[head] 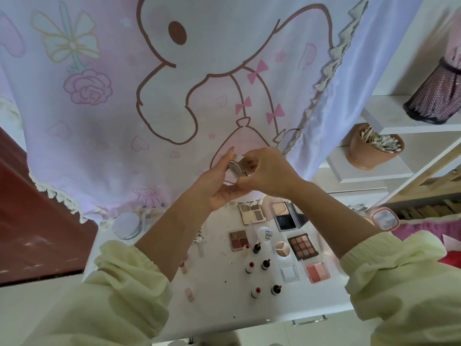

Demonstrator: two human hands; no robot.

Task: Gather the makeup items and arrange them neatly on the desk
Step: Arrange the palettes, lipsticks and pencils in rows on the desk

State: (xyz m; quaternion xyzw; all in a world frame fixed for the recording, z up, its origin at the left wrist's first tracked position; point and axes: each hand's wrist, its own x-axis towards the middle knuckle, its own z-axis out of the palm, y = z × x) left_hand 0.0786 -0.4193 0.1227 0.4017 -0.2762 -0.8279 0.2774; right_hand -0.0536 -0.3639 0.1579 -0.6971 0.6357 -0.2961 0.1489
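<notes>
Pale green sleeves (129, 278) fill the near edge of the view, and both forearms reach from them up over the white desk (219, 310). The left hand (219, 182) cradles a small silvery compact (237, 166) with its fingers curled round the case. The right hand (269, 171) pinches the compact's right side. Both hands hold it in the air above the far part of the desk, in front of the printed curtain (174, 83); whether its lid is being opened or shut I cannot tell. Below, much looks sorted already: little dropper bottles (257, 248) stand in pairs down the middle, and to their right lie a nine-pan palette (304, 245), a blush compact (316, 270) and a round three-shade pot (282, 248). A round jar (126, 224) sits far left, apart from the rest. The step in hand seems to be checking or closing this one compact before placing it. Next it wants a flat, lid-up landing in a gap among the palettes, squared to their edges, without knocking over the upright bottles.
</notes>
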